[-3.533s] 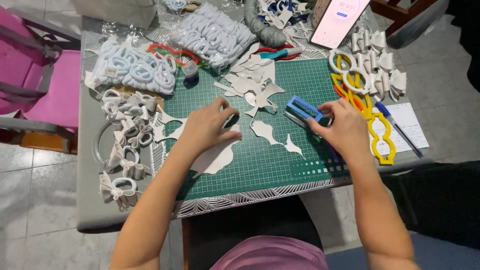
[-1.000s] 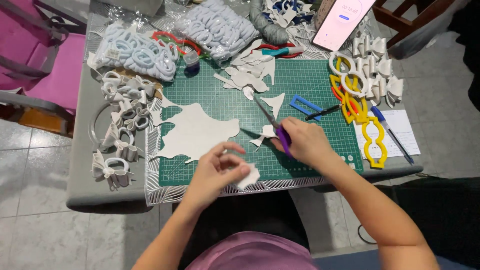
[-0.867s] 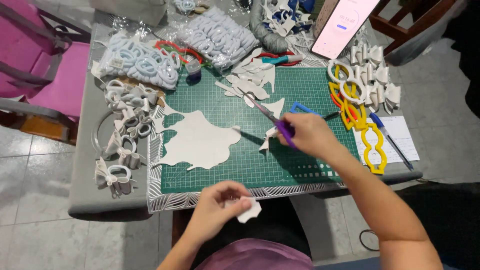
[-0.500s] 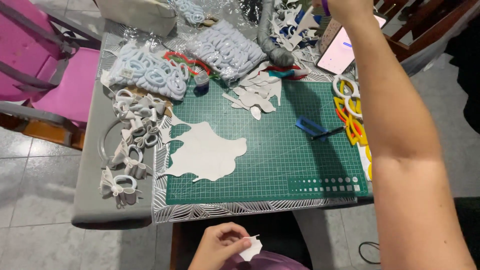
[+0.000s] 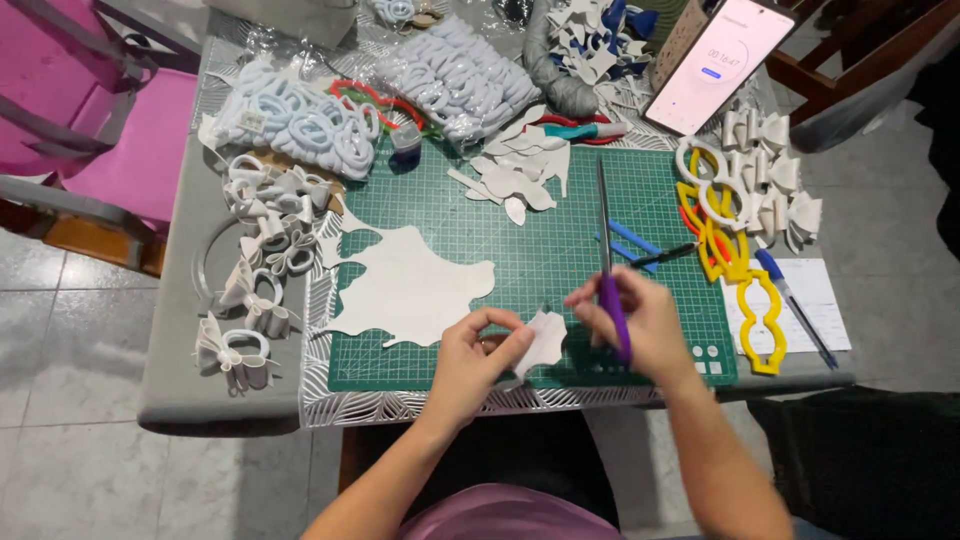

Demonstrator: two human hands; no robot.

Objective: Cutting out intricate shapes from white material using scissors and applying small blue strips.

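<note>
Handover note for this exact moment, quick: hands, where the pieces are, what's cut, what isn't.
Left hand: pinches a small white cut piece above the near edge of the green cutting mat.
Right hand: grips purple-handled scissors, blades pointing away, shut as far as the view shows.
Large white sheet: flat on the mat's left side, edges already cut into.
Done: pile of cut white shapes at the mat's far edge.
Left: the held piece looks uncut by the scissors at this instant; much of the sheet remains.

A home craft table: green cutting mat [image 5: 640, 215], white bows [image 5: 255, 290], tiled floor [image 5: 60, 400].
</note>
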